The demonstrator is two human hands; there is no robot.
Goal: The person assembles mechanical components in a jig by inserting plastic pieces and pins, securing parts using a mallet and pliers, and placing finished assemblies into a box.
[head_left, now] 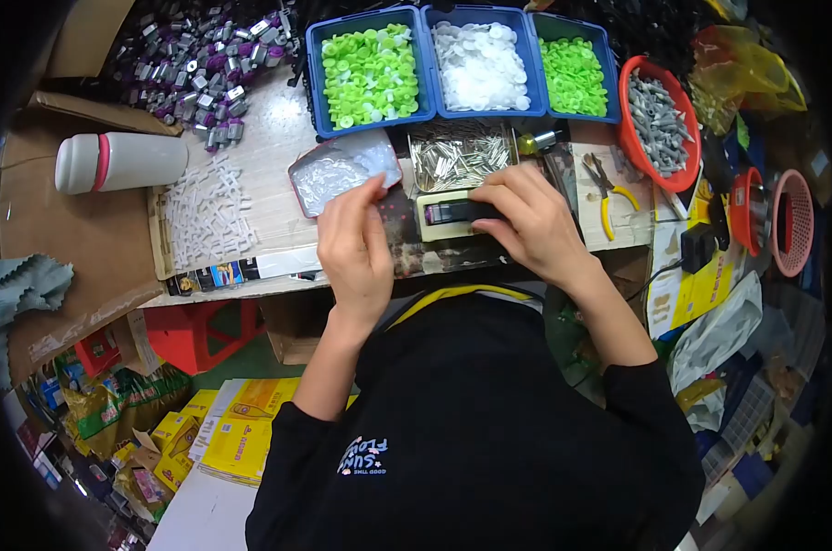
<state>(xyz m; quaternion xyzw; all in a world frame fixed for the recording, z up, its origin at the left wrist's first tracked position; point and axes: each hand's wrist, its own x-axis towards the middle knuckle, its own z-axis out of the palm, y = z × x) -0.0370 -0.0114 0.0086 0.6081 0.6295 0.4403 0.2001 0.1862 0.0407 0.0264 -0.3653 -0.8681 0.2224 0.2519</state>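
Observation:
My right hand pinches a black part that lies on a small pale block near the table's front. My left hand is at the near edge of a red-rimmed tray smeared with a whitish, glossy substance. Its thumb and fingertips are pressed together over the tray's right side; anything between them is too small to make out. Just beyond the block stands a metal tray of thin metal pins. Small white plastic parts are spread at the left.
Blue bins of green and white pieces line the back. A red bowl of grey parts and yellow-handled pliers are at the right. A white bottle lies left, below a heap of metal-and-purple parts.

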